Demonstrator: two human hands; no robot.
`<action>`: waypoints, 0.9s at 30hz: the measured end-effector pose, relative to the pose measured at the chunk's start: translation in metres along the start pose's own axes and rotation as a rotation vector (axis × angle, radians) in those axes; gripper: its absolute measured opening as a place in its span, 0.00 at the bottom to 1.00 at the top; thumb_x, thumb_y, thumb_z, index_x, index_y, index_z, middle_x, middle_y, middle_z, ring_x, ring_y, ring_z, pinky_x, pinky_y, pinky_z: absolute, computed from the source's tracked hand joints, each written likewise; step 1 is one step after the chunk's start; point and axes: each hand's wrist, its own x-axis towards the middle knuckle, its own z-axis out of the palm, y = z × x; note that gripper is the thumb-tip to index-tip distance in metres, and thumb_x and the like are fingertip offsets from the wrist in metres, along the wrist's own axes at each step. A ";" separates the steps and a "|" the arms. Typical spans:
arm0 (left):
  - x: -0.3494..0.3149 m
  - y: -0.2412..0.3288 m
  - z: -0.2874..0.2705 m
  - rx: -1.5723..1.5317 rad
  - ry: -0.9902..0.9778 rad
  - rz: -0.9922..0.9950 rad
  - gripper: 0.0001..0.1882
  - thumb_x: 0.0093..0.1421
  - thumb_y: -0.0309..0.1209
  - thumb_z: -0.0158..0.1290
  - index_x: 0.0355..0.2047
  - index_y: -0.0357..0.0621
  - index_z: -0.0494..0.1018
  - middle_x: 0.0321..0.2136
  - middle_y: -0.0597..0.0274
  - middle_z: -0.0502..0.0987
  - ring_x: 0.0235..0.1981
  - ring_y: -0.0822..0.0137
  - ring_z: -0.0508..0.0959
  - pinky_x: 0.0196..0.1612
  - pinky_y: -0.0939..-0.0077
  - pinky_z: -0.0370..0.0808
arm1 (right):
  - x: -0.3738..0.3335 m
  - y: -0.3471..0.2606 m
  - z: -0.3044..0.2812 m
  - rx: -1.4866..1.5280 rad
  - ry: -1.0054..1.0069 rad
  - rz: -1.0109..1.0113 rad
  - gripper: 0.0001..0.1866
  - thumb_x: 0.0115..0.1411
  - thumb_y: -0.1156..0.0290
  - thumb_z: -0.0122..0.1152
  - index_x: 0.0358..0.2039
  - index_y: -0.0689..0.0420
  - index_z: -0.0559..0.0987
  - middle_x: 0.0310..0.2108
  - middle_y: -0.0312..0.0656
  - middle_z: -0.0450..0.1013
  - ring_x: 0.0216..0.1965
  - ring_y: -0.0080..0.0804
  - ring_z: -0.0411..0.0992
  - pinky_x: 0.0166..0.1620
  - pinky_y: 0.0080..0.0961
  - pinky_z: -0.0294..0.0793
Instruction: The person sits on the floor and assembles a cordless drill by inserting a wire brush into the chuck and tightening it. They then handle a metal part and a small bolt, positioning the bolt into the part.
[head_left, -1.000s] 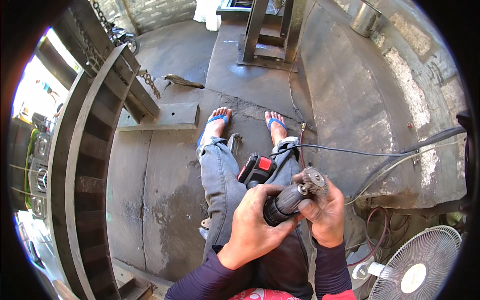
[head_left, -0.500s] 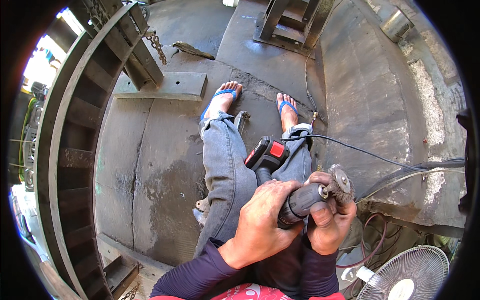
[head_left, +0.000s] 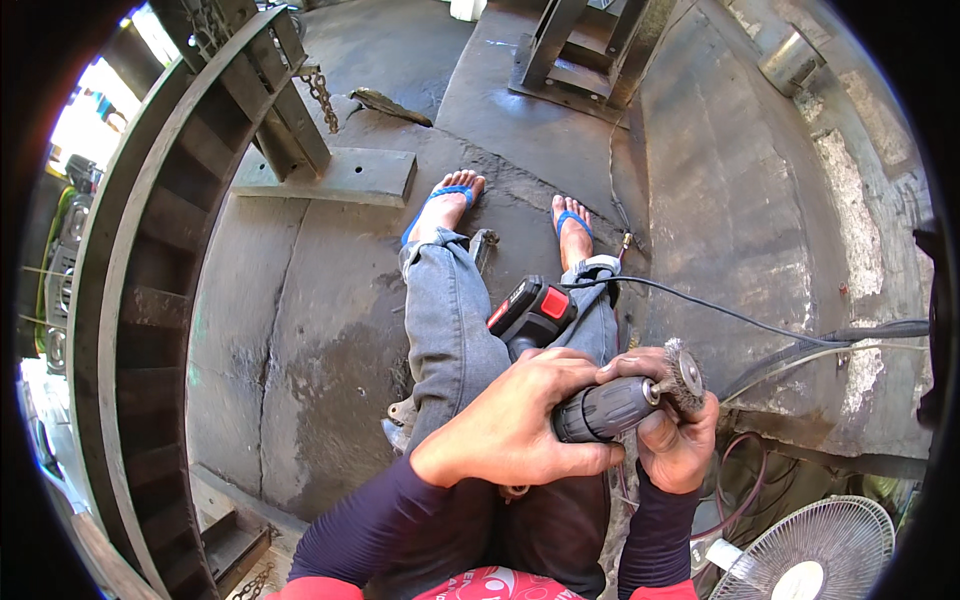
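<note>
A cordless drill with a black and red battery [head_left: 535, 310] lies across my lap, its chuck end pointing right. My left hand [head_left: 505, 415] is wrapped round the black drill chuck [head_left: 605, 410], thumb along the near side. From the chuck's jaws sticks the short shank of a round wire brush [head_left: 684, 376] with grey, frayed bristles. Fingers of my right hand [head_left: 678, 450] close about the brush and its shank, thumb on the near side. Most of the drill body is hidden behind my left hand.
A standing fan [head_left: 810, 560] is at the lower right, near a dark red hose [head_left: 752, 495]. Black cables [head_left: 740, 302] cross from the right. A tall ribbed steel frame [head_left: 150, 300] rises at left. A steel stand [head_left: 575, 60] and chain [head_left: 320, 98] are farther off.
My left hand has turned on the chuck, and its thumb now lies along the near side. The chuck has tilted nearer to level. My right hand and the brush have shifted slightly right.
</note>
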 end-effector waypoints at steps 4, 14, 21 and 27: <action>-0.001 0.007 0.008 0.077 0.111 -0.098 0.33 0.41 0.38 0.74 0.47 0.34 0.82 0.47 0.46 0.83 0.54 0.50 0.80 0.62 0.59 0.70 | -0.002 0.000 0.007 -0.108 0.089 -0.028 0.35 0.58 0.46 0.76 0.48 0.69 0.83 0.44 0.53 0.80 0.47 0.42 0.77 0.54 0.38 0.75; -0.015 0.002 -0.004 -0.035 0.123 -0.054 0.42 0.40 0.32 0.76 0.57 0.38 0.72 0.57 0.46 0.75 0.62 0.48 0.74 0.65 0.57 0.70 | -0.011 0.003 0.012 0.155 0.259 0.060 0.39 0.55 0.56 0.81 0.56 0.73 0.77 0.50 0.54 0.79 0.51 0.40 0.78 0.59 0.37 0.75; -0.023 -0.005 0.005 0.013 0.185 -0.086 0.44 0.41 0.29 0.72 0.60 0.36 0.67 0.54 0.48 0.74 0.60 0.47 0.75 0.64 0.59 0.73 | -0.020 0.012 0.019 0.082 0.108 0.175 0.42 0.49 0.66 0.86 0.59 0.69 0.73 0.55 0.50 0.75 0.55 0.36 0.75 0.61 0.36 0.76; -0.025 -0.006 0.007 0.003 0.214 -0.132 0.43 0.40 0.28 0.71 0.59 0.36 0.67 0.52 0.47 0.74 0.56 0.47 0.78 0.61 0.60 0.76 | -0.020 0.008 0.024 0.006 0.218 0.189 0.36 0.47 0.64 0.86 0.52 0.69 0.79 0.47 0.46 0.79 0.47 0.33 0.79 0.54 0.33 0.79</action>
